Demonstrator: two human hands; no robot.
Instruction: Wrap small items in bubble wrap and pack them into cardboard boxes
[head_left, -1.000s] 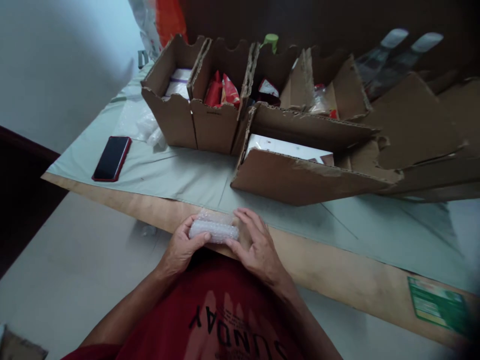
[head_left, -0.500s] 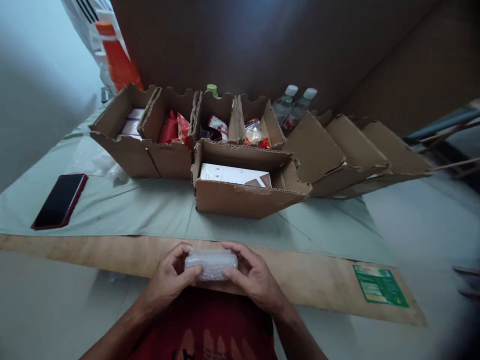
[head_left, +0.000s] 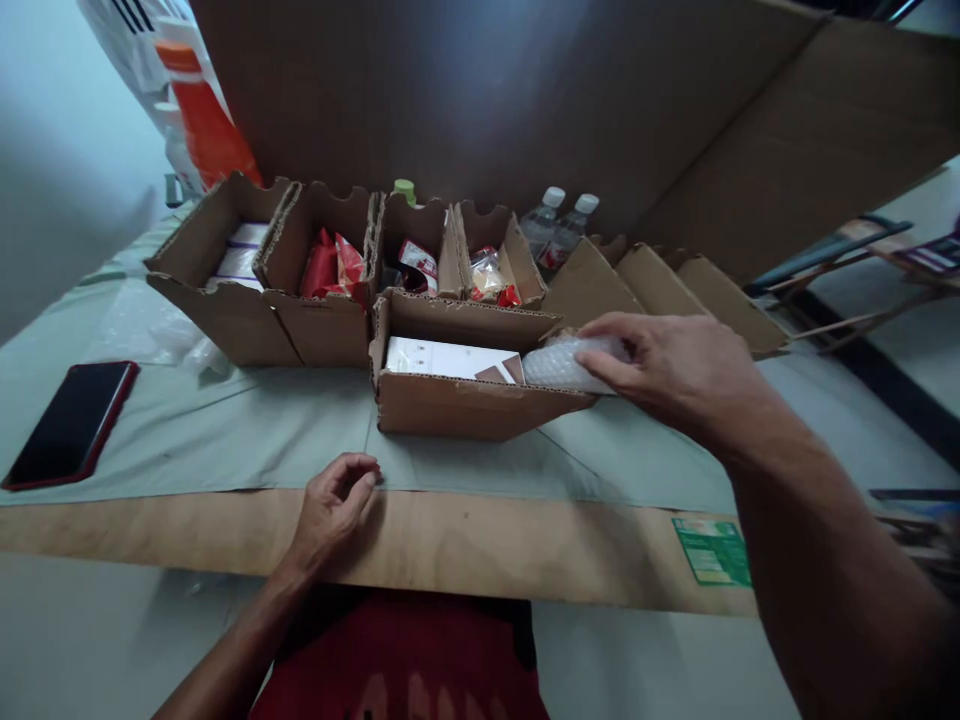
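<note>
Holding bubble-wrapped bundle [head_left: 559, 365] in right fingers [head_left: 611, 326], at front box rim [head_left: 450, 383], left fingers [head_left: 351, 465] half-curled, cloth [head_left: 465, 465] gap before wooden edge [head_left: 495, 545]

A pale green cloth [head_left: 292, 440] covers a wooden table [head_left: 487, 545] up to a bare strip along its front edge, where a green printed label [head_left: 712, 552] lies flat at the right. On the cloth, a smartphone in a red case [head_left: 71, 425] lies at far left, near crumpled clear plastic wrap [head_left: 150, 325]. Four cardboard file boxes [head_left: 330, 330] stand in a row, a fifth file box [head_left: 465, 408] crosswise before them. Two white-capped bottles [head_left: 551, 225] behind appear to stand there too, their bases hidden.
</note>
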